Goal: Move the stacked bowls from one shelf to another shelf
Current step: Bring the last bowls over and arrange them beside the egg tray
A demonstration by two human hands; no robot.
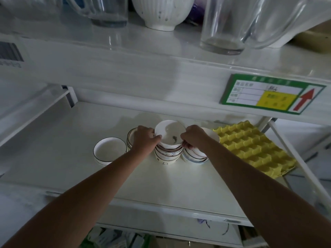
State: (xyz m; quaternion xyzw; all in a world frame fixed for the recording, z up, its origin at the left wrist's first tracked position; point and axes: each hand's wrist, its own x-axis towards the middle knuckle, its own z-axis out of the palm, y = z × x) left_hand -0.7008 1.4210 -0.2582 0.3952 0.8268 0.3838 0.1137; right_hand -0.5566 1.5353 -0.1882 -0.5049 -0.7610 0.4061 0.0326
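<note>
- Two bare forearms reach in over the middle shelf (179,190), one from each lower corner.
- Left hand (144,140) grips the left side of the centre bowl stack (169,151); thumb lies over the rim of the top bowl (170,132).
- Right hand (192,137) grips the right side of the same stack, fingers curled under the top bowl's rim.
- Centre stack: at least four bowls, exact count unclear; it stands on the middle shelf, toward the back, tilted slightly toward the camera. Top bowl is white with a small dark mark inside.
- Second stack (196,156) just right of the centre one, touching or nearly so, partly hidden by the right hand; roughly four shallow bowls, count uncertain.
- Third stack (131,136) behind the left hand, brown-rimmed; count cannot be told.
- One single white bowl with a dark rim (109,150) to the left, apart from the stacks.
- One yellow egg tray (254,149) at the right end of the shelf, near the second stack.
- Upper shelf (161,56): one white ribbed bowl (162,12), at least three clear glass vessels, e.g. the tall glass (223,25).
- One green-and-yellow price label with a red arrow (272,94) on the upper shelf's front edge.
</note>
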